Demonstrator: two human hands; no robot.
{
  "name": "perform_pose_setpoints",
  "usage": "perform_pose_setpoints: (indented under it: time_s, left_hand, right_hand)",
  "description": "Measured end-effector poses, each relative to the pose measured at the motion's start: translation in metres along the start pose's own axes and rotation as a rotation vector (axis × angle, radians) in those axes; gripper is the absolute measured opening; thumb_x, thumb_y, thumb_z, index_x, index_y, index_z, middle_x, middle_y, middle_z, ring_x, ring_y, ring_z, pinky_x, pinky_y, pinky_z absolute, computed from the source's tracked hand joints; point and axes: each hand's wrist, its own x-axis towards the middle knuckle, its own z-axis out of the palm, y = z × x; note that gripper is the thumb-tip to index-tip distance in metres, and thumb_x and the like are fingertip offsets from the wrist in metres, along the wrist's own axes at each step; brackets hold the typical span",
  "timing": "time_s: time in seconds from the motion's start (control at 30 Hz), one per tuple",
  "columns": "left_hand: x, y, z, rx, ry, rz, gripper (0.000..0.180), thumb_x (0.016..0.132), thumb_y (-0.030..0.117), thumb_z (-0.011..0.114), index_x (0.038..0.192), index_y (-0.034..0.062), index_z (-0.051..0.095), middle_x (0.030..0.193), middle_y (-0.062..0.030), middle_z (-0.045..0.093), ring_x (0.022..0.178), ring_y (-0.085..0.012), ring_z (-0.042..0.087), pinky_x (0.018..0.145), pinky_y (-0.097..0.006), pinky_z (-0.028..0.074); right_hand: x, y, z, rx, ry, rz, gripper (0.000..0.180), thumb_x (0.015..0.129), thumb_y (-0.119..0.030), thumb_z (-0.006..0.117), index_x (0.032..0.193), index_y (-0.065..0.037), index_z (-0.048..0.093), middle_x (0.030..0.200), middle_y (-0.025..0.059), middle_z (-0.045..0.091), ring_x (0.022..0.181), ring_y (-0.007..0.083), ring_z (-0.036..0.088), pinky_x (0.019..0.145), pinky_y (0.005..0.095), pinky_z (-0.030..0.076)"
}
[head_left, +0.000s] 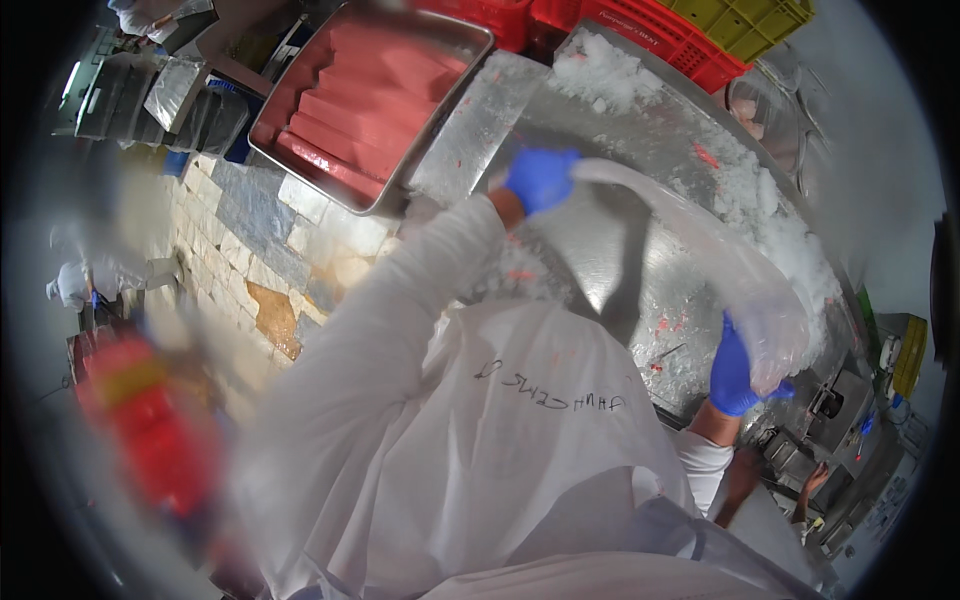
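Note:
In blue gloves, both my hands hold a long, whitish, see-through plastic sleeve (710, 235) in an arc above a wet steel table (570, 235). My left hand (541, 180) is closed round its narrow far-left end. My right hand (735, 372) grips the wider, crumpled end at the near right, its fingers partly hidden behind the plastic. Whether anything is inside the sleeve, I cannot tell. Crushed ice (765, 215) lies along the table's far and right side, with small red scraps (706, 156) on it.
Left of the table, a steel tray (480, 50) holds several long pink-red slabs. Red crates (665, 45) and a yellow crate (750, 25) stand at the back. Another person's bare hand (815, 480) shows at lower right. A person in white (75, 285) is farther left on the tiled floor.

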Motion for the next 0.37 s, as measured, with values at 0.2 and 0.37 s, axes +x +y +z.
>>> perform_pose_setpoints:
  time_s: [0.2, 0.37]
  left_hand:
    - [-0.070, 0.125, 0.013, -0.103, -0.422, 0.196, 0.033, 0.086, 0.021, 0.064, 0.116, 0.0080, 0.066, 0.092, -0.0180, 0.073, 0.084, -0.0427, 0.072, 0.078, -0.052, 0.057]
    - [-0.092, 0.163, -0.014, 0.068, -0.640, 0.498, 0.038, 0.086, 0.027, 0.066, 0.119, 0.0085, 0.066, 0.095, -0.0197, 0.075, 0.087, -0.0425, 0.073, 0.080, -0.053, 0.057]
  right_hand:
    - [0.030, 0.040, -0.010, -0.135, 0.269, 0.005, 0.106, 0.096, -0.076, 0.054, 0.170, -0.010, 0.019, 0.172, 0.0215, 0.025, 0.159, 0.0405, 0.024, 0.130, 0.0526, 0.017]
    - [0.093, 0.071, -0.082, -0.019, 0.330, 0.348, 0.089, 0.101, -0.042, 0.072, 0.170, -0.015, 0.021, 0.170, 0.0136, 0.032, 0.155, 0.0386, 0.032, 0.132, 0.0458, 0.019]
